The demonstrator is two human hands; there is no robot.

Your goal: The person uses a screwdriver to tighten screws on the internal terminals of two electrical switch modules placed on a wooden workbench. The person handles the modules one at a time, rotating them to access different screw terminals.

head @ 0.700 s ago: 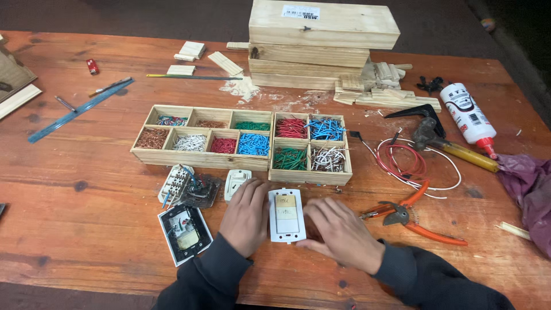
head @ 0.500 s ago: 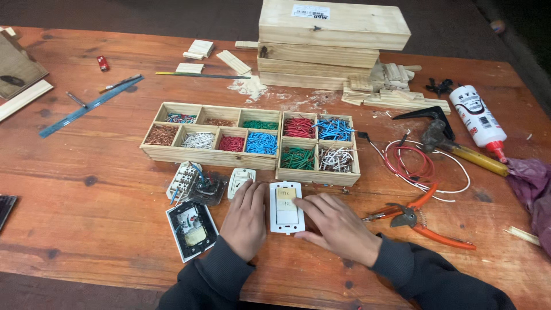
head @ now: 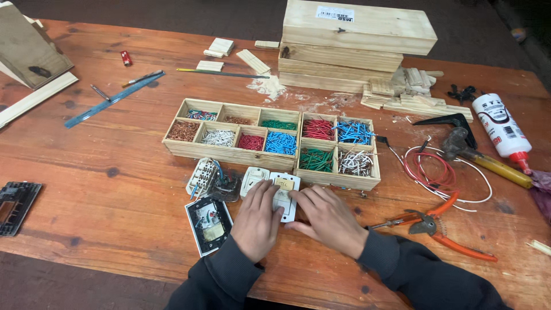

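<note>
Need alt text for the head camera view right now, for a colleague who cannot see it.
Both hands, the left hand and right hand, press on a white rectangular wall switch plate lying on an orange-brown wooden table. Just beyond it sits a compartmented wooden tray of coloured wire pieces; orange-handled pliers and a coil of red and white wire lie to the right.

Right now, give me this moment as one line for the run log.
left hand: on white switch plate | right hand: on same plate | plate: flat on wooden table | behind: divided tray of wire pieces | right: orange pliers
</note>
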